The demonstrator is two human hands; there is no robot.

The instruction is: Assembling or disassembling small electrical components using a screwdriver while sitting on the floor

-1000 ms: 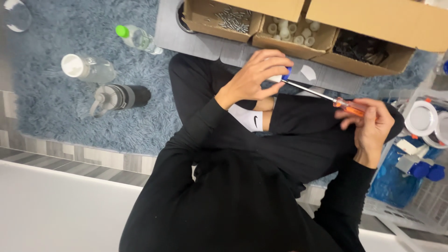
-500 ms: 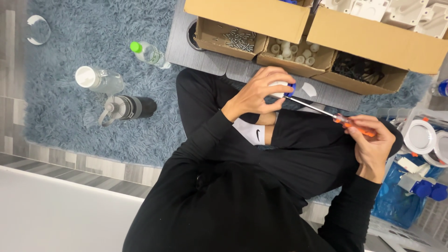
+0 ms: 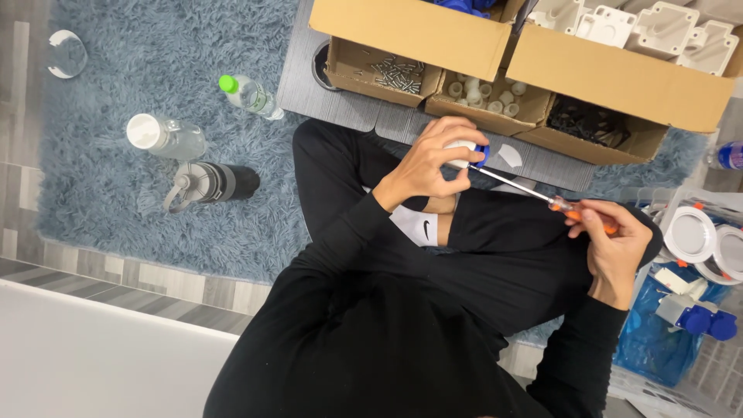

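White and blue, a small round plastic part [image 3: 467, 152] sits near the centre of the frame, clamped in the left hand [image 3: 428, 164] above the person's black-clad lap. The right hand [image 3: 615, 246], at centre right, is wrapped around the orange handle of a slim metal-shafted screwdriver [image 3: 534, 193] whose tip meets the part. Open brown cardboard boxes [image 3: 422, 35] of small parts fill the top, and a dark flask [image 3: 210, 183] lies on the blue shaggy rug [image 3: 116, 85] at left.

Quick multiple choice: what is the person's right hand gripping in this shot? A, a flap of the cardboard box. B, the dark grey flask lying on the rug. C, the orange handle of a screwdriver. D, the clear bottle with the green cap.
C: the right hand wraps the orange-handled screwdriver, whose metal shaft runs up to the small white and blue part in the left hand.
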